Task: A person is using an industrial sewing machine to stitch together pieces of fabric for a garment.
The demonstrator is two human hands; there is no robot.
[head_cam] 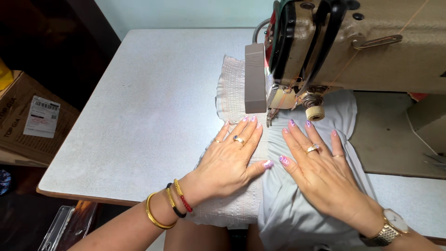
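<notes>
My left hand (230,160) lies flat, fingers spread, on a pale pink textured fabric (231,90) that runs under the head of a beige sewing machine (371,46). Beside it my right hand (320,169) presses flat on a light grey fabric (288,214) that joins the pink one at the needle area (274,109). Both hands wear rings; the left wrist has gold, black and red bangles, the right a gold watch. The fingertips sit just in front of the presser foot. The needle itself is hidden behind the machine head.
The fabrics lie on a light grey speckled sewing table (148,107) whose front edge is close to my body. An orange thread (353,58) runs across the machine. A cardboard box (28,121) with a label sits on the floor at left.
</notes>
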